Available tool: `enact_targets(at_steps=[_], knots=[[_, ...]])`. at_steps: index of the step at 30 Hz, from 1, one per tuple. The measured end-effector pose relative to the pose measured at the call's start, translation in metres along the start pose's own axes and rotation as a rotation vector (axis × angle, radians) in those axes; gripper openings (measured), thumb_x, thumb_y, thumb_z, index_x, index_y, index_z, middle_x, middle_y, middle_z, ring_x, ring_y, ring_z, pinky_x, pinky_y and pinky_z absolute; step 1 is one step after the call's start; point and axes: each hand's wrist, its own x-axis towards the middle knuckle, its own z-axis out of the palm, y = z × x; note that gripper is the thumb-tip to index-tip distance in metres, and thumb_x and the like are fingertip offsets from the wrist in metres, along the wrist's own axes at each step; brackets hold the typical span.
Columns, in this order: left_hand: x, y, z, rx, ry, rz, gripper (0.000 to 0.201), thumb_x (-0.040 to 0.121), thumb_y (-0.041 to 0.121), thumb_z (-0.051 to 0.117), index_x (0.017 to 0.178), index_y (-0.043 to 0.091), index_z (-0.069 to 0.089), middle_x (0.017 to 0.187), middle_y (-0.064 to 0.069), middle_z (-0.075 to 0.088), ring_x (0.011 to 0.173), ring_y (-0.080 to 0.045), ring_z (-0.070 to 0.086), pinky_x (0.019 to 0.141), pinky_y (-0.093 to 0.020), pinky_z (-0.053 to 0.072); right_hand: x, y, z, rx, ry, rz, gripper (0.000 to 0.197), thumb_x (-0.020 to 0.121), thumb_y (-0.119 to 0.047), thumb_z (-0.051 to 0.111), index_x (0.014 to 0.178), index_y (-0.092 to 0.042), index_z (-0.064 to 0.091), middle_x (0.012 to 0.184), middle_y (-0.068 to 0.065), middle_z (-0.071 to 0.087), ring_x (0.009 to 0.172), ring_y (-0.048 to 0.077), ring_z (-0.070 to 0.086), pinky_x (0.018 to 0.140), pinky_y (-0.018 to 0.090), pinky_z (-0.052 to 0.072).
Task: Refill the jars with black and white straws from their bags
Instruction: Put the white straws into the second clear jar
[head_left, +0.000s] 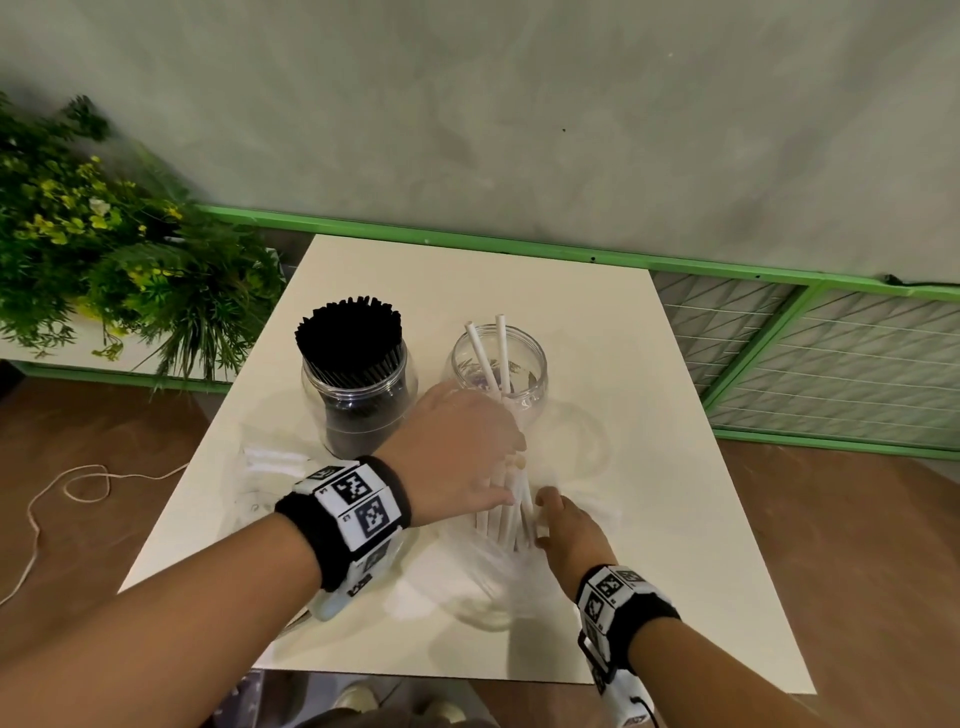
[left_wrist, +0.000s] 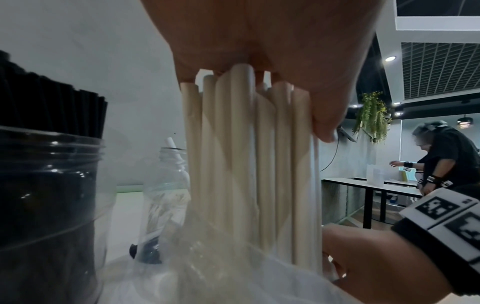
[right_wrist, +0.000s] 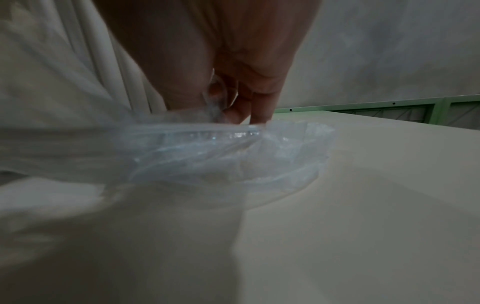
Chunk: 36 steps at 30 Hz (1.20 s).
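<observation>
Left hand (head_left: 457, 447) grips a bundle of white straws (head_left: 511, 506) at frame centre, fingers curled round their upper ends; the straws run down from the hand into a clear plastic bag (head_left: 488, 587) on the counter (head_left: 649, 467). Right hand (head_left: 569, 530) just right of the bundle, pinching the bag's edge, seen in the right wrist view. Behind the hands: jar packed with black straws (head_left: 353, 343) at centre-left, near-empty jar (head_left: 498, 364) with two white straws beside it. Plant (head_left: 104, 249) upper left.
</observation>
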Motion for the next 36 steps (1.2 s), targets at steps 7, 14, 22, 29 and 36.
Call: enact_targets(at_steps=[7, 14, 22, 29, 36], knots=[[-0.026, -0.008, 0.001, -0.367, 0.134, -0.354, 0.105, 0.053, 0.078, 0.065, 0.141, 0.045, 0.017, 0.150, 0.010, 0.017, 0.136, -0.009, 0.013, 0.114, -0.037, 0.015, -0.003, 0.001, -0.008, 0.022, 0.004, -0.048, 0.046, 0.086, -0.001, 0.052, 0.126, -0.018, 0.036, 0.107, 0.003, 0.059, 0.086, 0.016, 0.052, 0.072, 0.018, 0.039], [-0.037, -0.019, 0.046, -0.951, -0.128, -0.646, 0.125, 0.047, 0.059, 0.086, 0.145, 0.040, 0.011, 0.146, 0.018, 0.024, 0.136, -0.003, 0.026, 0.115, -0.036, 0.027, -0.002, 0.000, -0.007, 0.034, -0.014, -0.067, 0.050, 0.081, 0.002, 0.047, 0.124, -0.021, 0.036, 0.102, 0.004, 0.059, 0.087, 0.019, 0.060, 0.078, 0.031, 0.054], [-0.023, -0.020, 0.081, -1.084, -0.079, -0.732, 0.106, 0.033, 0.057, 0.093, 0.127, 0.037, 0.047, 0.125, 0.007, 0.059, 0.115, -0.008, 0.057, 0.097, -0.040, 0.050, -0.014, -0.002, -0.008, 0.114, 0.025, -0.103, 0.051, 0.083, 0.000, 0.053, 0.130, -0.017, 0.039, 0.116, 0.001, 0.051, 0.101, 0.020, 0.054, 0.073, 0.012, 0.038], [-0.019, -0.010, 0.068, -1.250, -0.062, -0.751, 0.072, 0.066, 0.021, 0.085, 0.122, 0.034, 0.042, 0.117, 0.010, 0.062, 0.107, -0.004, 0.059, 0.082, -0.024, 0.053, -0.027, 0.000, -0.012, 0.419, -0.024, -0.054, 0.095, 0.057, -0.072, 0.064, 0.134, -0.024, 0.036, 0.129, -0.012, 0.032, 0.119, 0.010, 0.040, 0.100, 0.028, 0.038], [-0.022, -0.005, 0.074, -1.359, -0.084, -0.841, 0.082, 0.061, 0.030, 0.088, 0.128, 0.027, 0.040, 0.119, 0.006, 0.061, 0.107, -0.012, 0.061, 0.083, -0.044, 0.056, -0.016, -0.017, -0.002, 0.239, 0.054, -0.053, 0.113, 0.048, -0.058, 0.085, 0.140, -0.018, 0.033, 0.124, -0.004, 0.039, 0.118, 0.017, 0.040, 0.100, 0.027, 0.037]])
